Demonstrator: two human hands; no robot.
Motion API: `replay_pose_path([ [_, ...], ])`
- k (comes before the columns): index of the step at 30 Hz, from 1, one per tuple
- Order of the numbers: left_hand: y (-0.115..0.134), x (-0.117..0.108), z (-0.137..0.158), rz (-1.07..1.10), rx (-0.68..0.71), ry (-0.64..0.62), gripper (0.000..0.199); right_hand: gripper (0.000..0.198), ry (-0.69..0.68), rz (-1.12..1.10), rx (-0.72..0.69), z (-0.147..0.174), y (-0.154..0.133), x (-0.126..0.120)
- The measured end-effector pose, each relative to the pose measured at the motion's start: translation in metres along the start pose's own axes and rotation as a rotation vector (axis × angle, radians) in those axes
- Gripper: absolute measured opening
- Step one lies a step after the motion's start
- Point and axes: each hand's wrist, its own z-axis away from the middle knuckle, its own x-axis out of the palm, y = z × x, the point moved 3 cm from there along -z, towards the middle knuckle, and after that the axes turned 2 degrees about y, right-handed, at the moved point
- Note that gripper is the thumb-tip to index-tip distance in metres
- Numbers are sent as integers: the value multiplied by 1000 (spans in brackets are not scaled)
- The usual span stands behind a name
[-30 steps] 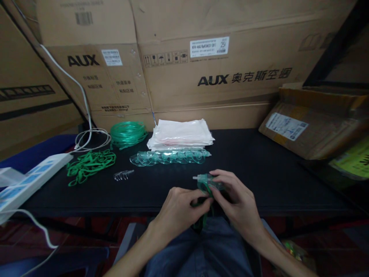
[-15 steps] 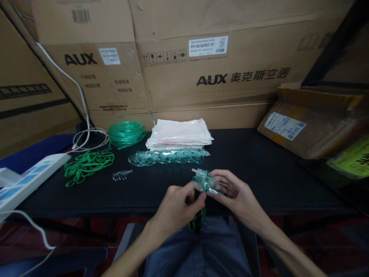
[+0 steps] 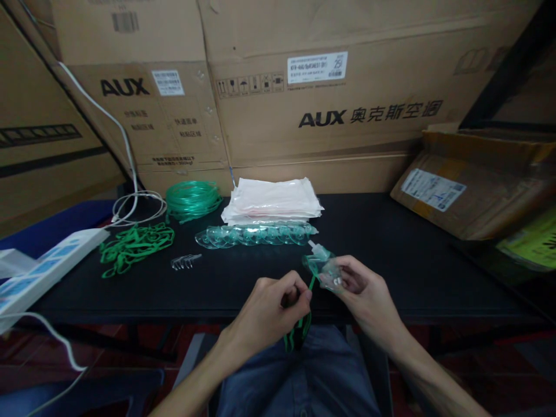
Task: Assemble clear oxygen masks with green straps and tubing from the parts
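Observation:
In my right hand (image 3: 362,292) is a clear green-tinted oxygen mask (image 3: 328,271), held by its side with its pale connector pointing up and left. My left hand (image 3: 278,304) pinches a green elastic strap (image 3: 312,282) between thumb and forefinger. That strap stretches taut up to the mask, and its loose end hangs below my fingers over the lap. Farther back lies a row of nested oxygen masks (image 3: 256,234). Several small clear-looking metal clips (image 3: 186,262) rest to the left, near a tangle of green straps (image 3: 136,246).
Behind the masks sits a stack of white plastic packets (image 3: 273,200), beside a coil of green tubing (image 3: 193,201). A white power strip (image 3: 56,269) with cables lies at the left. An open cardboard box (image 3: 452,185) stands at the right, and large cartons (image 3: 347,139) wall the back.
My right hand has moved the mask slightly right and away from my left hand. The strap between them is now drawn out into a straight, visible length.

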Motion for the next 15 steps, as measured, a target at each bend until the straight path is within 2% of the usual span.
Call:
replay_pose_path([
  [3, 2, 1, 5, 87, 92, -49, 8, 31, 112, 49, -24, -3, 1, -7],
  [6, 4, 4, 10, 171, 215, -23, 12, 29, 211, 78, -65, -6, 3, -15],
  [8, 5, 4, 12, 179, 223, 43, 12, 29, 216, 81, -71, -8, 5, -18],
  [10, 7, -1, 11, 163, 167, 116, 10, 32, 190, 87, -51, -8, 7, -20],
  [13, 12, -30, 8, 83, 57, 255, 11, 37, 162, 114, -24, -8, 9, -21],
  [15, 15, -69, 8, -30, 1, 404, 12, 39, 137, 131, -23, -8, 8, -20],
])
